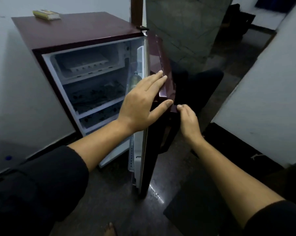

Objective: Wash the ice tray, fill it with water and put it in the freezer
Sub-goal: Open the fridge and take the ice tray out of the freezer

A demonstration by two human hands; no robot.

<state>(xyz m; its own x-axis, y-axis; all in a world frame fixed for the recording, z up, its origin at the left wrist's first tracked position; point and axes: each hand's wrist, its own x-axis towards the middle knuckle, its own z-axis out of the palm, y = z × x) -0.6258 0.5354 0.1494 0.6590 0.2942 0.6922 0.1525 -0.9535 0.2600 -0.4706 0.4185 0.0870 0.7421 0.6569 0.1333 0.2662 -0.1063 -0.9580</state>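
Observation:
A small maroon fridge (pixel 79 33) stands open against a white wall. Its freezer compartment (pixel 87 63) at the top holds a white ice tray (pixel 86 65). The maroon door (pixel 162 68) is swung out to the right, edge-on to me. My left hand (pixel 142 103) lies flat against the door's edge, fingers spread, thumb under the door's handle ledge. My right hand (pixel 188 121) is just to the right, fingertips touching the door's outer face near the handle (pixel 166 142). Neither hand carries anything.
Lower shelves (pixel 99 103) hold dark items, and a bottle (pixel 135 79) stands in the door rack. A yellowish box (pixel 46 14) lies on the fridge top. A white wall panel (pixel 263 103) stands at the right. The floor (pixel 120 193) is dark stone.

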